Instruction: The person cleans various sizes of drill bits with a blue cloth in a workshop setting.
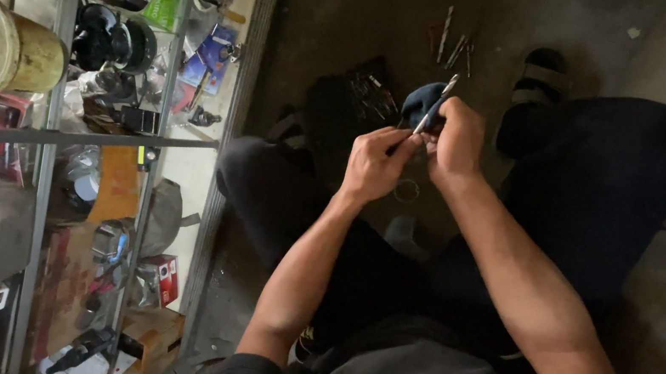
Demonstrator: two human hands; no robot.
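I sit on the floor with both forearms stretched out over my dark trousers. My left hand [375, 162] pinches the lower end of a thin metal tool [436, 106] that looks like a small screwdriver or file. My right hand [454, 143] closes around the same tool and a small dark part that it mostly hides. A blue cloth [420, 100] shows just behind my right hand. On the floor below my hands lies a small wire ring [406, 191].
Several loose metal bits [452, 47] lie on the concrete floor ahead, beside a dark tool pouch [348, 103]. A black sandal [541, 73] sits near my knee. A glass display shelf [56, 138] at the left holds tins, parts and boxes.
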